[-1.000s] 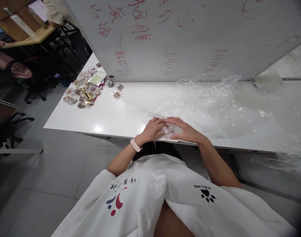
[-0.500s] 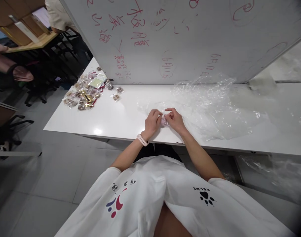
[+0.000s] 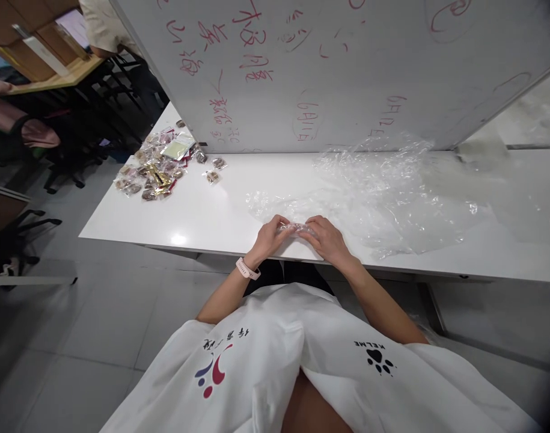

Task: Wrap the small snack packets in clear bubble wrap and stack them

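Observation:
Near the front edge of the white table, my left hand and my right hand face each other. Both are closed on a bunched roll of clear plastic film, fingers on its far side and thumbs on the near side. Whatever lies inside the roll is hard to make out under the glare. Loose clear film runs from the roll out across the table to the right. A pale pink watch band is on my left wrist.
A pile of small clear-wrapped packets lies at the table's left end, with a few single packets beside it. A whiteboard with red writing stands along the back. At upper left, a person's sleeve shows near another desk.
Both hands have come nearer to me and moved slightly apart. The small pinkish thing seen between the fingers is now covered by bunched film, and the film's left edge has shifted.

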The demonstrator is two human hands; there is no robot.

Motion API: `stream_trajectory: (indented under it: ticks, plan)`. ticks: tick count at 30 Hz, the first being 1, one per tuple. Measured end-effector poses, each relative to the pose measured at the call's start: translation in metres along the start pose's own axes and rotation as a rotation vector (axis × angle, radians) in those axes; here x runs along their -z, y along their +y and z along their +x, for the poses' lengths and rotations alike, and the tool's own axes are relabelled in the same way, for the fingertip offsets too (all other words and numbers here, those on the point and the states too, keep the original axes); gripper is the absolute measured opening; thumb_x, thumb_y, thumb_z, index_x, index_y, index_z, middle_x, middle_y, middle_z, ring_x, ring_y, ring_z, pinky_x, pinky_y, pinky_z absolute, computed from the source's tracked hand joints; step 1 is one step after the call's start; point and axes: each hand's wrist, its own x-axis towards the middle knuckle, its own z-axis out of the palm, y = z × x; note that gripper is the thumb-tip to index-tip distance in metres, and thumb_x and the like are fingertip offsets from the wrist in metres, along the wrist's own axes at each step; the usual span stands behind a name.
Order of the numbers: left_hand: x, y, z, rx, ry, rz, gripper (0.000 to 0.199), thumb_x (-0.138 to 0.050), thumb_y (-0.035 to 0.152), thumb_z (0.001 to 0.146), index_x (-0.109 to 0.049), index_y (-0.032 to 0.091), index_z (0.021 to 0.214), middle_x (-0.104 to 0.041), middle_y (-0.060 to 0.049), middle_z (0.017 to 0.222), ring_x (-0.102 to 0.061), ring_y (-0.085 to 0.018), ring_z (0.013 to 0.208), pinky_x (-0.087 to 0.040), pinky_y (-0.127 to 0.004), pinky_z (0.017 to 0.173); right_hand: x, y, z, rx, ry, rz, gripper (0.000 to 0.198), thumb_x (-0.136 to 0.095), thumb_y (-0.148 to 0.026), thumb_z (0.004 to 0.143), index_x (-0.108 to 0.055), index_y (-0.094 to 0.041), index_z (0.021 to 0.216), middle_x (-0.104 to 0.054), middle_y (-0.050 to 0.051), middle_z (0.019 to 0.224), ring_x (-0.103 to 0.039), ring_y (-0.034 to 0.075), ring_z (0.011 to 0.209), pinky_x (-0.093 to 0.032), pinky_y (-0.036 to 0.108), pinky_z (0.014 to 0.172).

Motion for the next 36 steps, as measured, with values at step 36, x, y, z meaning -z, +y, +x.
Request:
stream_trajectory:
  ticks: [36]
  plan:
    - [-0.020, 0.019, 0.035, -0.005, -0.057, 0.230, 0.018, -0.045, 0.033, 0.099, -0.049, 0.022, 0.085, -0.059, -0.001, 0.078, -0.054, -0.018, 0.068, -0.039, -0.031, 0.066, -0.025, -0.017, -0.034, 0.015, 0.195, -0.068, 0.043, -0.051, -0.048, 0.097, -0.056, -0.023, 0.133, -0.064, 0.015, 0.129, -0.057, 0.034, 0.118, -0.045, 0.051, 0.097]
